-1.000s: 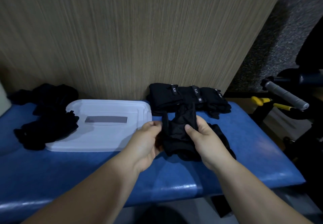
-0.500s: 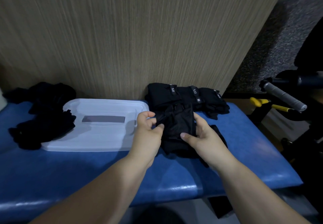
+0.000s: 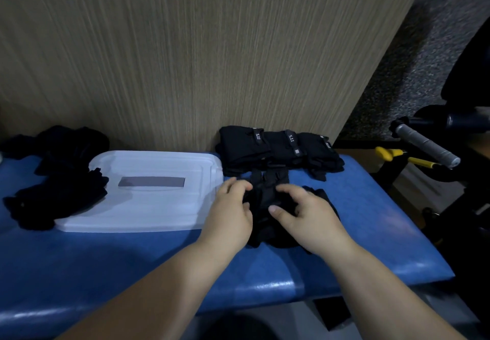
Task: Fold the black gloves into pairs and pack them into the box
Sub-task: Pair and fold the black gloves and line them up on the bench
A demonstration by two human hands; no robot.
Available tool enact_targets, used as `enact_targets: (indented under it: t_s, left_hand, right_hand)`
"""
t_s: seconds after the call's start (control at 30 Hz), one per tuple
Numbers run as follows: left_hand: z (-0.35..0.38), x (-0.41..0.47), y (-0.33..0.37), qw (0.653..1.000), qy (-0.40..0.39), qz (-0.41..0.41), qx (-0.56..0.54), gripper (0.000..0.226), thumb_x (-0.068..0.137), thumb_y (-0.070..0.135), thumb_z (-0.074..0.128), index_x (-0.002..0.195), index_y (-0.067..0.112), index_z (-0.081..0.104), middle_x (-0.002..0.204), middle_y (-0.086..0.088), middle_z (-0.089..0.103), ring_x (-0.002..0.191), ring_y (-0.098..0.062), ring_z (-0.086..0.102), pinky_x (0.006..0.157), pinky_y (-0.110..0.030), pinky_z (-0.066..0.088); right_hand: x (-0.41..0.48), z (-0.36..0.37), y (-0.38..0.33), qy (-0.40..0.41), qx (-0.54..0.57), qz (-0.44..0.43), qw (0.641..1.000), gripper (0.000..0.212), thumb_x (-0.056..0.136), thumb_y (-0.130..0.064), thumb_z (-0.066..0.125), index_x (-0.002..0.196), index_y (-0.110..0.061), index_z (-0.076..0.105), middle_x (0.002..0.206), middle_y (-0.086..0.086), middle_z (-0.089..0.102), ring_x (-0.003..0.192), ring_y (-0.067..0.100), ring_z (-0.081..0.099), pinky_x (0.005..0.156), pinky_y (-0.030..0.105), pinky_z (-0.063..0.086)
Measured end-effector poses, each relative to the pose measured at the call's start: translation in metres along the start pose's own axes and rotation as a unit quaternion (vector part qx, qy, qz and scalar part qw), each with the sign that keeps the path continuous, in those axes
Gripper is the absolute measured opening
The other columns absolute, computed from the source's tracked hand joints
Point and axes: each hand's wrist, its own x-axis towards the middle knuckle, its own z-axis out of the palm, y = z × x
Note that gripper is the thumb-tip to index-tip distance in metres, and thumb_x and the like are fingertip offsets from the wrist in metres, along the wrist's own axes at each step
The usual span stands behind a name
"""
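Now that the left hand [image 3: 230,208] and right hand [image 3: 307,215] grip the black cloth gloves [image 3: 265,196] lower down, the fold seems nearly done.

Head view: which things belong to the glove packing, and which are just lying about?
Job in hand:
gloves being folded, gripped by left hand and right hand
folded pairs
loose gloves
white box

Lying about:
yellow-handled tool
grey-grip bar
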Motion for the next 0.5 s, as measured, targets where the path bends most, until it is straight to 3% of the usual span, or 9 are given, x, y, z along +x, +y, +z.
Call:
enact_targets:
  t_s: [0.1,0.17,0.27,0.4,0.5]
  left_hand:
    - [0.001,-0.003,0.001,0.996,-0.010,0.012,0.085,0.039,0.096,0.010,0.043,0.133,0.022,0.048,0.157,-0.001,0.018,0.139,-0.017,0.023,0.107,-0.021,0.023]
    - [0.001,-0.005,0.002,0.992,-0.003,0.052,0.111,0.041,0.097,0.011,0.040,0.135,0.022,0.048,0.155,0.003,0.024,0.137,-0.014,0.020,0.109,-0.019,0.018]
    - [0.003,-0.005,0.001,0.986,-0.032,0.096,0.132,0.040,0.101,0.021,0.036,0.140,0.022,0.044,0.151,0.008,0.035,0.137,-0.009,0.024,0.110,-0.015,0.012]
    - [0.007,-0.006,-0.002,0.973,-0.133,0.095,0.165,0.045,0.103,0.036,0.028,0.147,0.026,0.034,0.156,0.011,0.025,0.145,-0.007,0.012,0.117,-0.023,0.010]
    - [0.008,-0.008,-0.003,0.961,-0.174,0.091,0.193,0.049,0.103,0.039,0.025,0.150,0.027,0.024,0.159,0.011,0.015,0.147,-0.008,0.003,0.120,-0.030,0.009]
  right_hand:
    - [-0.004,0.000,0.000,-0.023,-0.149,0.009,0.989,0.060,0.089,-0.058,0.052,0.144,-0.036,0.039,0.144,-0.004,0.039,0.132,0.016,0.032,0.109,0.030,0.031]
    - [-0.005,0.001,0.002,-0.049,-0.236,0.011,0.970,0.061,0.091,-0.065,0.038,0.147,-0.040,0.031,0.155,-0.005,0.023,0.142,0.019,0.010,0.117,0.039,0.015]
    - [-0.003,0.003,0.007,-0.110,-0.282,0.027,0.953,0.061,0.095,-0.064,0.022,0.151,-0.041,0.018,0.162,-0.007,0.005,0.147,0.018,-0.011,0.119,0.047,-0.005]
    - [-0.003,0.001,0.010,-0.145,-0.277,0.042,0.949,0.060,0.097,-0.062,0.016,0.152,-0.043,0.004,0.162,-0.011,0.002,0.148,0.015,-0.014,0.117,0.049,-0.014]
    - [-0.003,-0.004,0.013,-0.096,-0.230,0.034,0.968,0.058,0.098,-0.057,0.021,0.152,-0.041,0.007,0.160,-0.012,0.015,0.148,0.012,-0.003,0.118,0.046,-0.008]
